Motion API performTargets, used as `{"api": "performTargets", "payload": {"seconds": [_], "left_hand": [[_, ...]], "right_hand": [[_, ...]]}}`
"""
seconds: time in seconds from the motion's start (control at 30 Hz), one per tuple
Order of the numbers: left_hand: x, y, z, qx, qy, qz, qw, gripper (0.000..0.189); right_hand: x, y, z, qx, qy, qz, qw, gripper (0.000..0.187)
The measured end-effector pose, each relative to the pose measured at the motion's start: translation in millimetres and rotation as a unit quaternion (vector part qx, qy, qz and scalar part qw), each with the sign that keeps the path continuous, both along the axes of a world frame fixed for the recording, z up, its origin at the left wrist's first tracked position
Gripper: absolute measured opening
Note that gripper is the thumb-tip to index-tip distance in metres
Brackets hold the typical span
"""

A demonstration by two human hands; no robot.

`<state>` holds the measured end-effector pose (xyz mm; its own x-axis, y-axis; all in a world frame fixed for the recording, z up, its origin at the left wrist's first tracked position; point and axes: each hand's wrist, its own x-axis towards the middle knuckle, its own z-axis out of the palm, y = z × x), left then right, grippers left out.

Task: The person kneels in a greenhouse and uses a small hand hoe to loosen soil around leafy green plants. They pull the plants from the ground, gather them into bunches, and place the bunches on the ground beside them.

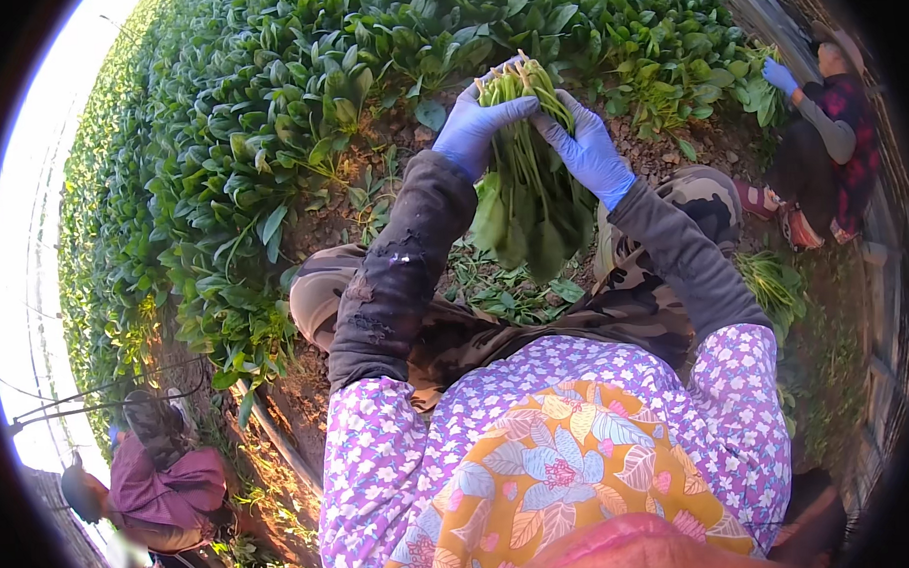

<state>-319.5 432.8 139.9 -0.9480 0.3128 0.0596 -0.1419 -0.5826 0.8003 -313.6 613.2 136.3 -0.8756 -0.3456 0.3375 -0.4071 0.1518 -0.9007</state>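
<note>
A bunch of spinach [538,198] hangs upside down between my hands, its pale stem ends up and its broad leaves down. My left hand [483,125], in a blue-violet disposable glove, grips the stems from the left, with the thumb across their front. My right hand [589,148], gloved alike, holds the stems from the right, close under their cut ends. Some of its fingers are hidden behind the bunch. Loose leaves [499,282] lie on the soil below the bunch, between my bent legs.
Dense growing spinach [297,79] spreads ahead and to the left. Cut greens [774,288] lie on the ground at my right. A co-worker [843,120] crouches at the far right with greens in a blue-gloved hand; another person [161,482] is low at left. A pole [280,440] lies nearby.
</note>
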Motion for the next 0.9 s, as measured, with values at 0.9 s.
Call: {"api": "performTargets", "payload": {"seconds": [0.9], "left_hand": [[3.0, -9.3, -0.5, 0.041, -0.019, -0.085, 0.995, 0.052]], "right_hand": [[-32.1, -4.2, 53.1, -0.074, 0.07, 0.052, 0.993, 0.009]]}}
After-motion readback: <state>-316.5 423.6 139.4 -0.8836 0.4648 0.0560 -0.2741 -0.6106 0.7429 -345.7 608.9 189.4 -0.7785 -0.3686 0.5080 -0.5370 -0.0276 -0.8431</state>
